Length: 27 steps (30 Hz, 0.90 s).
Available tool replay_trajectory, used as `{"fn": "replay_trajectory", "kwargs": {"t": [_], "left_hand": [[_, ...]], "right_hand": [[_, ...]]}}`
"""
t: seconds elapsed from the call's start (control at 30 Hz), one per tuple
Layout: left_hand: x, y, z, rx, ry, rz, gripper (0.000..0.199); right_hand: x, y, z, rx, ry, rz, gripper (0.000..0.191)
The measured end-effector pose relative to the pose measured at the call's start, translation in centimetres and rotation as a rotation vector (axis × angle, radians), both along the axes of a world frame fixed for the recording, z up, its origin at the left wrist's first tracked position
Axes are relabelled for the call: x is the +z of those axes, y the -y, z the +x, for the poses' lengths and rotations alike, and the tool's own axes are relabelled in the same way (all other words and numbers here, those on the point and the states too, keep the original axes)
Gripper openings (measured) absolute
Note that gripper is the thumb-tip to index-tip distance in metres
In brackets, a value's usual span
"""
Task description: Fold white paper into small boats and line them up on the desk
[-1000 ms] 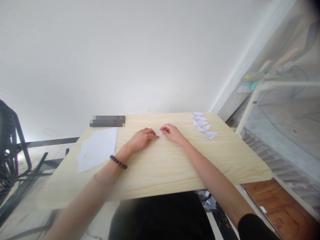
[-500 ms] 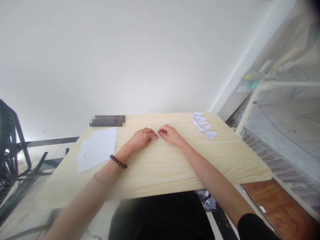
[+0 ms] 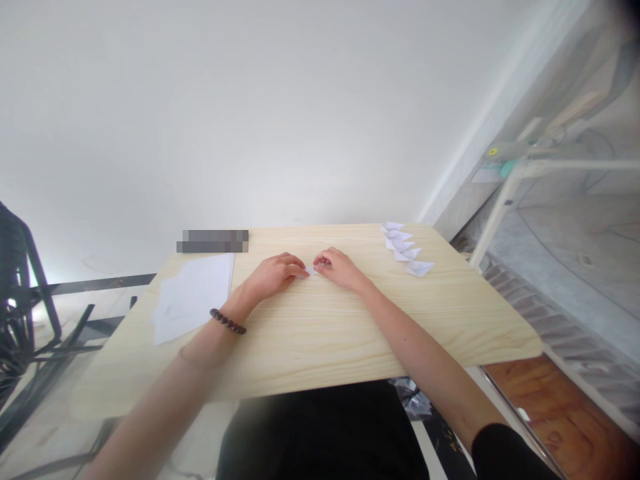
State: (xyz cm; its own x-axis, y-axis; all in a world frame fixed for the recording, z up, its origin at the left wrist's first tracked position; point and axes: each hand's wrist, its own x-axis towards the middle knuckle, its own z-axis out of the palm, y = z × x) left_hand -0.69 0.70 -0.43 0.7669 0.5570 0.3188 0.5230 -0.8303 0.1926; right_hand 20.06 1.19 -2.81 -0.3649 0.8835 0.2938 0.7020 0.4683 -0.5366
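Note:
Between my hands, low over the middle of the table, is a small piece of folded white paper (image 3: pixel 311 271), mostly covered by fingers. My left hand (image 3: pixel 279 275), with a dark bead bracelet on the wrist, has its fingertips closed on the paper's left end. At the other end, my right hand (image 3: pixel 336 268) pinches the paper with curled fingers. To the right, several folded white paper boats (image 3: pixel 406 252) stand in a row running from the table's back edge toward me. A stack of white paper sheets (image 3: pixel 195 297) lies on the left.
The pale wooden table (image 3: pixel 320 340) has its far edge against a white wall. A blurred-out dark box-like thing (image 3: pixel 213 241) sits at the back left. Black chair frames (image 3: pixel 30 293) stand left of the table, a white metal frame (image 3: pixel 500 213) right.
My left hand has shifted slightly left, and a little more of the folded paper shows between my hands. My right hand stays nearly in place.

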Motion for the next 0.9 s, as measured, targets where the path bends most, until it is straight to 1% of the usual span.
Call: {"fn": "replay_trajectory", "kwargs": {"t": [0.27, 0.37, 0.47, 0.67, 0.9], "left_hand": [[0.04, -0.19, -0.19, -0.001, -0.004, -0.016, 0.03], [-0.04, -0.27, -0.2, -0.004, 0.011, -0.023, 0.028], [-0.26, -0.4, -0.35, -0.001, 0.041, -0.028, 0.026], [-0.55, -0.46, -0.66, 0.002, 0.069, -0.019, 0.025], [-0.62, -0.43, -0.67, 0.008, 0.06, -0.032, 0.026]], "right_hand": [[0.1, 0.61, -0.26, -0.041, 0.047, 0.059, 0.017], [0.04, 0.58, -0.41, -0.06, 0.06, 0.053, 0.019], [-0.04, 0.31, -0.27, -0.051, 0.052, 0.033, 0.018], [-0.27, 0.02, 0.29, -0.06, 0.025, 0.051, 0.014], [-0.13, 0.36, 0.0, -0.097, 0.076, 0.048, 0.023]]}}
